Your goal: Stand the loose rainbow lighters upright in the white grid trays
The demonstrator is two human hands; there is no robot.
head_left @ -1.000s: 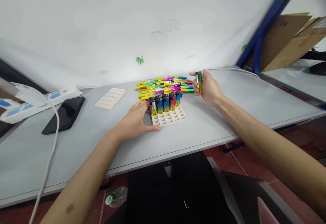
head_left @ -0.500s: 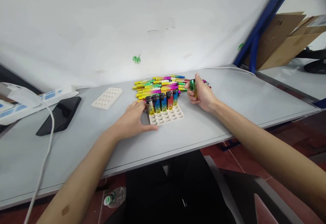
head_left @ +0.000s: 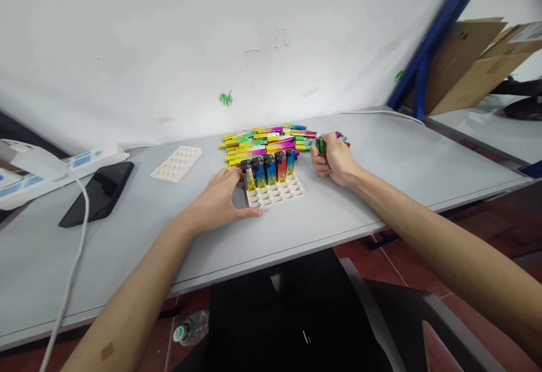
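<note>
Left hand (head_left: 220,200) is lying at the left end of a white perforated tray (head_left: 277,196), thumb and fingers spreading wide about it; the thumb is reaching along the near corner, the fingertips are sitting beside the leftmost lighter. How firmly it is pressing, cannot tell. Right hand (head_left: 335,160) is holding a green metallic lighter (head_left: 320,146), fingers curling into a snug grip, most of the lighter hiding inside the fist; it is standing to the right of the tray, apart from it. Five black-topped lighters (head_left: 271,170) are standing upright along the tray's back row: silvery, blue, blue, red, blue, all fading to yellow below. Rows of open holes are showing in front. Behind, a heap of shiny multicoloured lighters (head_left: 262,145) is lying flat on the grey bench (head_left: 359,214), a few ends peeping out past the right hand. Further left, a second white tray (head_left: 178,164) is resting near a black phone (head_left: 98,194).
</note>
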